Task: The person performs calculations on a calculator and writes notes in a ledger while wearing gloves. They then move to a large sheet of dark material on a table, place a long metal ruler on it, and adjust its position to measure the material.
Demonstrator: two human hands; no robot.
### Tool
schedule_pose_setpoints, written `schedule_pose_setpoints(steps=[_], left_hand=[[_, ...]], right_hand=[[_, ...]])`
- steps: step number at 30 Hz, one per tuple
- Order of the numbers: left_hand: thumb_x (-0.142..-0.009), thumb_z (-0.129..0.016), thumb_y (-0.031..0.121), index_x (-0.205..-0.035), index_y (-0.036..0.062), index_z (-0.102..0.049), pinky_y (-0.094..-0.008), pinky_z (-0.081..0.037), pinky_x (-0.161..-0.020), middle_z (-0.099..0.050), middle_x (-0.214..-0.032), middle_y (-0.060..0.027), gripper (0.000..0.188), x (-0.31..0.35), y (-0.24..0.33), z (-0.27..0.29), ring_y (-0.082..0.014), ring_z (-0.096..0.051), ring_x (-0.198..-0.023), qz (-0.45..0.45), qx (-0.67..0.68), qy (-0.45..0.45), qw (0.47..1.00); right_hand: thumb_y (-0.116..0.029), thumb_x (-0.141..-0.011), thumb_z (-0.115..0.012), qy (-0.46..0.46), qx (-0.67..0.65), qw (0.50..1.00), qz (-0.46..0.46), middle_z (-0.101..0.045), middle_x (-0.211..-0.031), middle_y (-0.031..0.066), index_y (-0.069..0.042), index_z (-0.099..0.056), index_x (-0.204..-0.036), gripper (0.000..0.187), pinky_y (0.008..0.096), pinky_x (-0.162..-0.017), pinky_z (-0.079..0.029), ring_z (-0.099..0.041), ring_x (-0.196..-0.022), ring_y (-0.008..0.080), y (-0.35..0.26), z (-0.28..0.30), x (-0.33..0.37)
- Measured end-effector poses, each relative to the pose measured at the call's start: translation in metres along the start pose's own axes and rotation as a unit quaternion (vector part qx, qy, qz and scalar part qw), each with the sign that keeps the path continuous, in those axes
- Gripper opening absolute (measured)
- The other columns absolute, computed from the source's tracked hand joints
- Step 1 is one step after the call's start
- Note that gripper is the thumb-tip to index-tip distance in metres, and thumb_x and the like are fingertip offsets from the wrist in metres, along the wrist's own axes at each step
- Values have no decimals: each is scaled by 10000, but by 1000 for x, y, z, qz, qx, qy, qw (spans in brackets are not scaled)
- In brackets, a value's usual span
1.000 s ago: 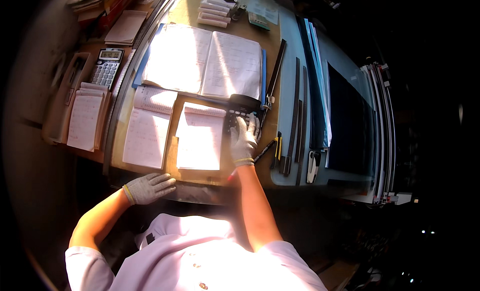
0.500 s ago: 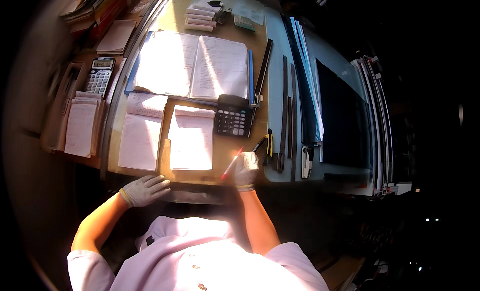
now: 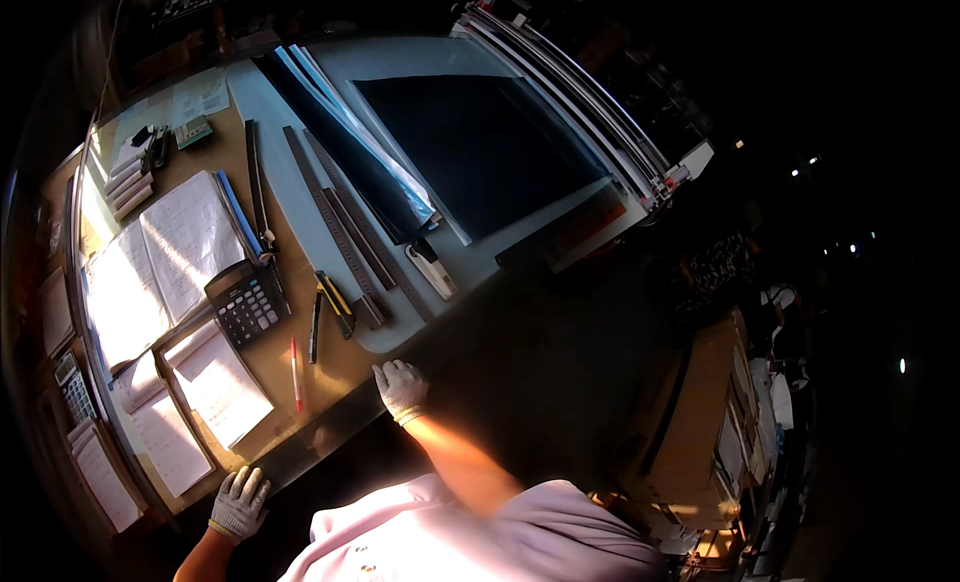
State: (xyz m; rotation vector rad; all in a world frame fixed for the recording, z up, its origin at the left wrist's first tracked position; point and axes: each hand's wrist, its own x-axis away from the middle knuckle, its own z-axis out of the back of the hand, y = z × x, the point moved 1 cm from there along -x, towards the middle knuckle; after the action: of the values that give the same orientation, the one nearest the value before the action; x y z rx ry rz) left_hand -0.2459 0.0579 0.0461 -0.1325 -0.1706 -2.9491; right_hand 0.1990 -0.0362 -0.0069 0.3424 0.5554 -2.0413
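Red pen (image 3: pixel 296 373), slim, flat on wooden desk (image 3: pixel 345 367)

Right hand (image 3: pixel 401 389) resting on the desk (image 3: pixel 345 367) edge, pen (image 3: pixel 296 373) just to its left. Calculator (image 3: pixel 248 302) beyond the pen, open binder (image 3: pixel 160 262) behind it, rulers (image 3: pixel 340 232) lying to the right

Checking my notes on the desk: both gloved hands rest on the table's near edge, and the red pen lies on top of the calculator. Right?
Not quite. The head view shows the red pen lying on the table, beside the calculator, not on it. Both gloved hands, left hand and right hand, do rest on the near edge.
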Motion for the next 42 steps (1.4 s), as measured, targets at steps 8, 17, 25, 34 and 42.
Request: schedule_pose_setpoints(steps=[8,17,25,34,42], left_hand=[[-727,-834,358,-1398,68,-562,-540,-402,-1118,-523,-1480,-205,780,-251,89,15,-396,-498,-1361,-61,63,96,992],[-829,-745,317,-1556,65,-395,-541,-275,-1219,-371,-1605,-234,845,-664,231,9,-431,-361,-1467,-9,116,129,985],[-1050,-395,583,-1548,92,-430,-568,-360,-1173,-404,-1585,-267,700,-841,274,35,-462,-402,-1443,75,-103,121,984],[-996,-542,540,-1496,40,-496,-594,-466,-1048,-563,-1429,-250,709,-1000,444,26,-460,-556,-1278,-186,69,63,978],[-976,-580,469,-1471,50,-516,-569,-492,-996,-609,-1362,-241,652,-1209,555,43,-451,-597,-1204,-223,105,-40,968]], right_hand=[[-317,-1000,-616,-112,-228,966,49,-625,-801,133,-99,-602,-782,309,475,-710,-524,-647,-791,359,105,35,-3],[-358,-1052,-449,-269,68,821,-500,-647,-1345,155,-111,-635,-1350,430,480,-974,-532,-643,-1190,352,565,106,224],[-470,-1063,-435,-123,-52,493,-860,-673,-1347,154,-103,-705,-1284,506,494,-1040,-505,-629,-1263,324,620,288,392],[-469,-1008,-510,-51,-108,300,-947,-597,-1419,162,-109,-686,-1311,502,473,-1093,-437,-551,-1331,335,536,107,572],[-364,-928,-640,-7,-88,250,-964,-713,-1230,133,-146,-734,-1223,379,479,-940,-540,-674,-1155,322,727,194,377]])
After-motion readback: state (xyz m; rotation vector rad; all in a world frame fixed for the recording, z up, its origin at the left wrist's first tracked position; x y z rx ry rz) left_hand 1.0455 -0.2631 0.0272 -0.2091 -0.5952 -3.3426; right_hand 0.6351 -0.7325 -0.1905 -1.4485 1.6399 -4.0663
